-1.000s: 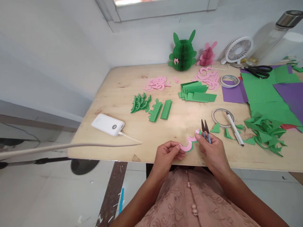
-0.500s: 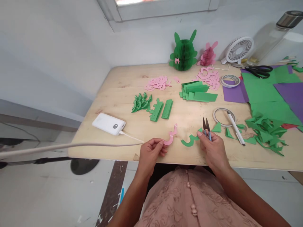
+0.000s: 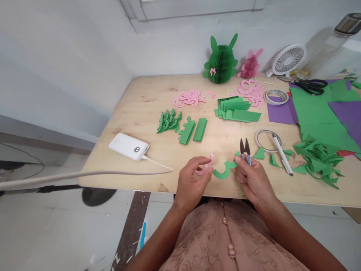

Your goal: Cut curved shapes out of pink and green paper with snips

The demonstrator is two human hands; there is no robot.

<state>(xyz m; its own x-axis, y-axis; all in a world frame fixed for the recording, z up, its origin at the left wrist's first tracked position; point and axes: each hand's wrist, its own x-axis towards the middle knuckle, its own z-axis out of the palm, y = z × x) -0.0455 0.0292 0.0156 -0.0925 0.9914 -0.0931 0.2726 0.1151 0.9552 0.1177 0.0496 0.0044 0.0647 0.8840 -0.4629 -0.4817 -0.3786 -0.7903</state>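
My left hand (image 3: 194, 178) is curled round a wavy pink paper cutout (image 3: 201, 172), which shows between and beyond its fingers. The thumb tip meets the left end of a wavy green paper strip (image 3: 222, 174); whether it pinches that end I cannot tell. In my right hand (image 3: 252, 175) are small thread snips (image 3: 245, 150), blades pointing away from me and spread apart. Its thumb and fingers also pinch the green strip's right end. Folded green paper pieces (image 3: 187, 132) and a pile of green scalloped cutouts (image 3: 169, 121) lie beyond my hands.
Pink cutouts (image 3: 189, 98), folded green strips (image 3: 238, 109), a tape roll (image 3: 276, 97) and black scissors (image 3: 311, 86) lie farther back. Two paper honeycomb figures, one green (image 3: 221, 64), stand by the wall. A marker (image 3: 282, 155) and green scraps (image 3: 318, 162) are rightward; a power bank (image 3: 129, 146) is leftward.
My left hand has moved right, over the pink cutout and up to the green strip's end. The pink cutout has shifted slightly towards me. My right hand keeps the snips and strip.
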